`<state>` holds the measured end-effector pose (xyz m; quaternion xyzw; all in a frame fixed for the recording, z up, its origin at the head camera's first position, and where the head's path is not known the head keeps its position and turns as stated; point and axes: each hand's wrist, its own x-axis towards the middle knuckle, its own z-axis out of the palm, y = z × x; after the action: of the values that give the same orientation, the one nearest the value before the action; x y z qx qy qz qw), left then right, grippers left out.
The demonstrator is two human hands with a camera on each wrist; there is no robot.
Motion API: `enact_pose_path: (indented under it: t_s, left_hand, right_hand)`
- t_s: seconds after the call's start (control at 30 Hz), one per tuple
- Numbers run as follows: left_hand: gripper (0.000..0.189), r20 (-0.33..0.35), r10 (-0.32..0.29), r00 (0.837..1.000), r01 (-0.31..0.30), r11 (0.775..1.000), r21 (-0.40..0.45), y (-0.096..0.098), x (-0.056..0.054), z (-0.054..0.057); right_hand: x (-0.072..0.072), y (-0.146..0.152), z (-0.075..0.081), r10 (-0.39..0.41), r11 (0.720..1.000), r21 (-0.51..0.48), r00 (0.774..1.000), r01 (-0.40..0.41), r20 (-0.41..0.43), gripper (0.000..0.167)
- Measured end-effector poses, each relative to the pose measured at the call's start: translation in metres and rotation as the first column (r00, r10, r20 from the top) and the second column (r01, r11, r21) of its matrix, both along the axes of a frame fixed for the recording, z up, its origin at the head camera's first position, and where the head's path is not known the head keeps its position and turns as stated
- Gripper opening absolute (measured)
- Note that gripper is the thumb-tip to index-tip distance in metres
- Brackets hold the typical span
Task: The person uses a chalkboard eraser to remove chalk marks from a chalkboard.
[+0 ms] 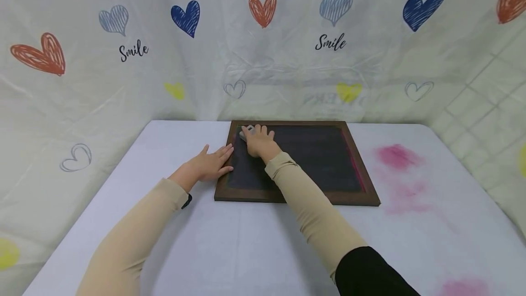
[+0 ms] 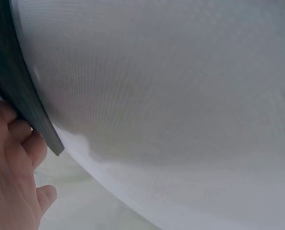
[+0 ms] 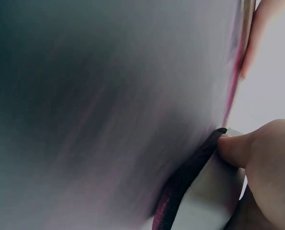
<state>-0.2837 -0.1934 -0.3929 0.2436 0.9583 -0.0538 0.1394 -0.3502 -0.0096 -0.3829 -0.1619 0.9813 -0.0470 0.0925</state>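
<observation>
A chalkboard (image 1: 312, 159) with a brown wooden frame lies flat on the table. Near its upper left corner my right hand (image 1: 259, 142) grips a chalkboard eraser (image 1: 248, 130) against the dark surface. In the right wrist view, the eraser (image 3: 205, 196) has a pale body and a dark felt pad stained pink, with my thumb on its end. My left hand (image 1: 209, 164) rests at the frame's left side, fingers spread and fairly straight. The left wrist view has its fingertips touching the edge of the frame (image 2: 25, 91). Pink smears run along the board's right inner edge.
The table (image 1: 230, 245) wears a white cloth with pink powder stains (image 1: 397, 156) right of the board and another near the front right. Behind it hangs a white sheet (image 1: 287, 58) printed with hearts and the word Smile.
</observation>
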Motion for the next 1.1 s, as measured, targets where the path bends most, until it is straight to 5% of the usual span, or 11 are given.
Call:
enact_pose_path:
  t_s: [0.33,0.7,1.1]
  left_hand:
    - [0.074,-0.006,-0.005,1.000,0.005,1.000,0.007,0.002,-0.001,-0.003]
    - [0.076,0.049,0.009,0.999,-0.010,1.000,0.027,0.001,0.000,0.002]
    - [0.076,0.026,-0.011,1.000,0.010,0.999,0.040,-0.002,0.000,0.001]
  right_hand:
    - [0.005,0.009,0.003,0.026,1.000,-0.007,1.000,-0.026,-0.005,0.059]
    - [-0.017,0.099,0.007,-0.090,0.993,-0.075,0.995,0.092,0.038,0.061]
    - [-0.017,0.182,0.009,-0.227,0.968,-0.086,0.970,0.234,0.084,0.062]
